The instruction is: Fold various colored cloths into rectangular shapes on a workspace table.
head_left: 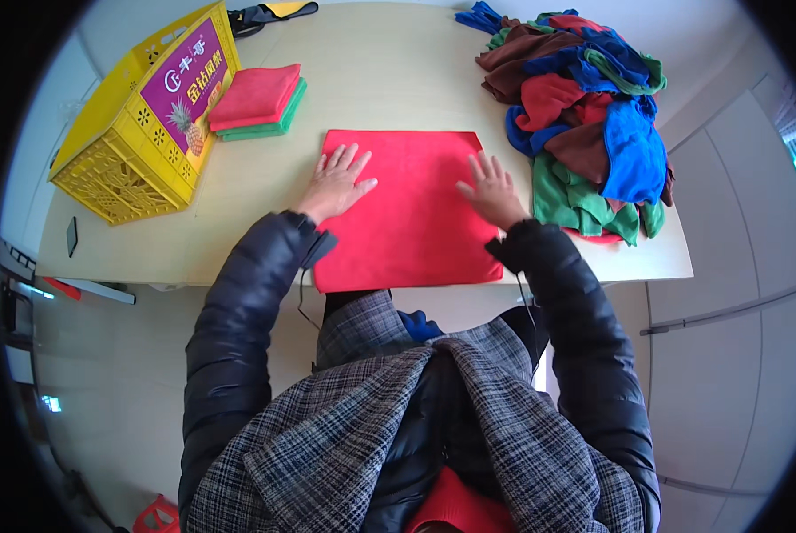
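A red cloth [407, 213] lies spread out flat as a square on the table in front of me, its near edge at the table's front edge. My left hand [336, 182] rests on its left side, fingers spread and palm down. On the cloth's right side lies my right hand [494, 190], fingers also stretched out. Neither hand grips anything. Beyond my left hand sits a small stack of folded cloths, a red folded cloth [257, 96] on top of green folded cloth [265, 130].
A yellow plastic crate [140, 173] with a pineapple picture stands at the left. Crumpled red, blue, green and brown cloths [584, 124] are heaped at the right. A small dark flat object [72, 237] lies near the left edge of the table [398, 71]. A dark strap [278, 12] lies at the back.
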A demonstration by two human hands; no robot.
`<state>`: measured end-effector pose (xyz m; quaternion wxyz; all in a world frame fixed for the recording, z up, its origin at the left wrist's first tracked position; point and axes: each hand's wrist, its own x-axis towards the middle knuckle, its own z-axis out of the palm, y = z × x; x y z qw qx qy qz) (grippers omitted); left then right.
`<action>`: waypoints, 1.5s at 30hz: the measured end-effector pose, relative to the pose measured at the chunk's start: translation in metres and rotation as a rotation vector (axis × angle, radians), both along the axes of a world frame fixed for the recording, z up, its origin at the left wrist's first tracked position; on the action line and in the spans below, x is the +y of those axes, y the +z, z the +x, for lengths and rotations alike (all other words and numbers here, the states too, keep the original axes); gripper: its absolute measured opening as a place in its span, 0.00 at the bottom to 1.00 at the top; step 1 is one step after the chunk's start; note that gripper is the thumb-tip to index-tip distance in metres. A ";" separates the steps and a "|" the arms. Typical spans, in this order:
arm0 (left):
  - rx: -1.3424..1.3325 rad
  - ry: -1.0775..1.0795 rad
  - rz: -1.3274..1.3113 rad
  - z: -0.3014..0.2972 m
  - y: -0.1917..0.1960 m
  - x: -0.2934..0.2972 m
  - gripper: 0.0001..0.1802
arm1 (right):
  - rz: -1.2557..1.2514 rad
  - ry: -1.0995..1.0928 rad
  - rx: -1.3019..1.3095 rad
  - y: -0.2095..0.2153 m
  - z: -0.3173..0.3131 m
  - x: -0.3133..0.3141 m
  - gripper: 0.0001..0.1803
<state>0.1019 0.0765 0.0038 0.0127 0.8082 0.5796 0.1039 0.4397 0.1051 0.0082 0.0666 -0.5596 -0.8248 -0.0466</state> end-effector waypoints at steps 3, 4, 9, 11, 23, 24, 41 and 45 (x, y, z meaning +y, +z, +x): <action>0.020 -0.085 -0.010 0.020 0.028 -0.070 0.38 | -0.040 0.093 0.041 0.010 -0.024 -0.084 0.40; 0.017 -0.124 -0.023 0.027 0.029 -0.092 0.37 | -0.025 0.145 0.066 0.005 -0.033 -0.105 0.40; 0.012 -0.119 -0.003 0.021 0.004 -0.144 0.37 | 0.030 0.165 0.140 -0.005 -0.033 -0.137 0.38; -0.020 -0.079 0.003 0.014 0.002 -0.150 0.38 | 0.024 0.110 0.147 -0.007 -0.018 -0.141 0.38; -0.099 -0.088 0.041 -0.010 0.013 -0.187 0.42 | 0.028 -0.145 0.269 -0.021 0.097 -0.157 0.34; -0.121 -0.085 0.068 -0.012 0.013 -0.188 0.42 | 0.025 -0.125 0.355 -0.017 0.095 -0.157 0.35; -0.294 -0.048 0.279 -0.029 0.011 -0.192 0.20 | 0.003 0.205 0.373 0.013 0.049 -0.179 0.28; -0.234 -0.061 0.268 -0.047 0.019 -0.170 0.19 | 0.155 0.284 0.317 0.012 0.041 -0.183 0.20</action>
